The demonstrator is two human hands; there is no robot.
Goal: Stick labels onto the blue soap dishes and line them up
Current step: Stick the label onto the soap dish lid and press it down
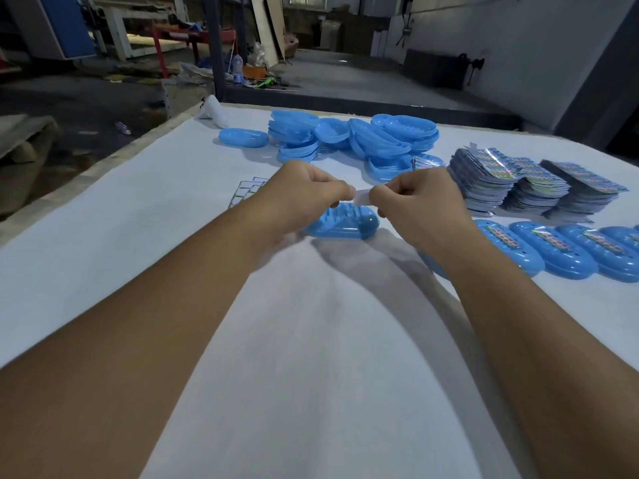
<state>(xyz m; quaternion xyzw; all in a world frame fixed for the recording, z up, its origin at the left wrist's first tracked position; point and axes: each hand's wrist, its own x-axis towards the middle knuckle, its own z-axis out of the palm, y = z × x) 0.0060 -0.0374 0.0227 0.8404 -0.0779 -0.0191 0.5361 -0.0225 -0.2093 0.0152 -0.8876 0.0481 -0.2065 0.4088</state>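
A blue soap dish [342,223] lies on the white table [138,209], just below my hands. My left hand [304,191] and my right hand [418,198] pinch the two ends of a small pale label strip [361,196] stretched between them, a little above the dish. A row of blue dishes with colourful labels on them [553,247] runs along the right side. A loose pile of unlabelled blue dishes [349,136] sits at the far middle, with one single dish [243,137] to its left.
Three tall stacks of label sheets [532,188] stand at the right, behind the labelled row. A used label sheet [247,190] lies left of my left hand. A white object [212,112] rests at the table's far left corner. Beyond the table edge is workshop floor.
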